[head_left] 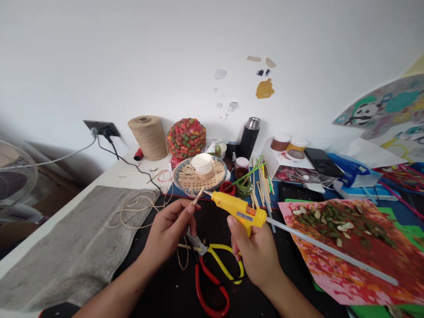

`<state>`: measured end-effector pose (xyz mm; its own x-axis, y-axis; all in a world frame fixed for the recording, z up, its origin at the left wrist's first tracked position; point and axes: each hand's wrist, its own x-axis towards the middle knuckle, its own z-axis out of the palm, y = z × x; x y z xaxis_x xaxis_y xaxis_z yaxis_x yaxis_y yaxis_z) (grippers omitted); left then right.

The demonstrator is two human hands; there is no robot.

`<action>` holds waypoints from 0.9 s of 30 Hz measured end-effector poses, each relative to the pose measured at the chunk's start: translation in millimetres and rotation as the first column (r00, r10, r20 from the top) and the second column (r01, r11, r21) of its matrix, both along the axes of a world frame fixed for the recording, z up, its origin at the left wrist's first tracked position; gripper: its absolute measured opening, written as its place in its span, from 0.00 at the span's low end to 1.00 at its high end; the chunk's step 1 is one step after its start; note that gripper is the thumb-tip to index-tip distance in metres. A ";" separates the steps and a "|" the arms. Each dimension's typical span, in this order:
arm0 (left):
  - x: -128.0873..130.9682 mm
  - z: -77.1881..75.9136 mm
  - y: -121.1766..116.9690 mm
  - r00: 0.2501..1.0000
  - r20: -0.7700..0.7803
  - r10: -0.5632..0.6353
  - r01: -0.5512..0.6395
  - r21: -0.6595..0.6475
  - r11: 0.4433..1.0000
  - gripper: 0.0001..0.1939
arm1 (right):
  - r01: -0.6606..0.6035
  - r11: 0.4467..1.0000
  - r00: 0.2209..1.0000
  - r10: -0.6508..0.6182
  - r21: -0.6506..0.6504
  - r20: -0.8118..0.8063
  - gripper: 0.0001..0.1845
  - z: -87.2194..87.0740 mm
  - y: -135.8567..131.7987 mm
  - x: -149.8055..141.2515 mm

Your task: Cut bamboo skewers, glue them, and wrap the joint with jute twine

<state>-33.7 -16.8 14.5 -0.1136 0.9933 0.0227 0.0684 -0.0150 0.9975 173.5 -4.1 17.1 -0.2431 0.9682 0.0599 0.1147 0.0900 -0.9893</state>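
In my left hand (168, 229), fingers and thumb pinch a thin, light wooden stick (198, 195) that points up and away. My right hand (256, 249) is wrapped around the handle of a yellow glue gun (232, 205). Its nozzle is right by the top of the stick; whether they touch I cannot tell. A long whitish glue stick (331, 250) juts from the gun's back end. Between and below my hands lie scissors (203, 250) with one red and one yellow handle. A strand of twine hangs near my left fingers.
A woven basket (182, 182) holding a white paper cup (202, 163) stands ahead. Behind it are a twine spool (152, 139), a shell-covered ball (186, 138) and a black flask (250, 139). Painted paper (351, 265) lies right, grey cloth (76, 247) left. Thin sticks and paint jars sit beyond the gun.
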 end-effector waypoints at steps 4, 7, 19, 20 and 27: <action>0.2 -0.3 0.9 1.000 0.002 -0.002 0.002 -0.004 1.000 0.27 | 0.014 1.000 1.000 -0.014 -0.002 -0.006 0.34 -1.3 0.6 0.4; 0.0 -0.8 0.7 1.000 0.013 -0.008 0.008 -0.009 1.000 0.26 | 0.006 1.000 1.000 -0.006 -0.004 -0.002 0.34 -2.2 0.4 0.6; -3.1 -6.0 2.1 0.990 0.139 0.004 -0.002 -0.020 1.000 0.25 | 0.007 0.993 0.999 -0.012 -0.118 -0.044 0.30 -9.2 1.9 -5.5; -3.6 -6.9 2.7 0.988 0.153 0.003 0.000 -0.021 1.000 0.25 | 0.015 0.993 0.999 -0.021 -0.117 -0.047 0.30 -8.8 1.0 -5.7; -5.6 -11.4 3.9 0.969 0.247 -0.029 0.041 -0.045 0.998 0.23 | -0.017 0.995 0.996 0.008 -0.102 -0.085 0.29 -9.7 -0.2 -2.9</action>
<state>-39.3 -12.9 3.1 -0.0748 0.9959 -0.0511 -0.1787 0.0370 0.9832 170.6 -4.3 7.5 -0.2534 0.9672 -0.0187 0.0295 -0.0116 -0.9995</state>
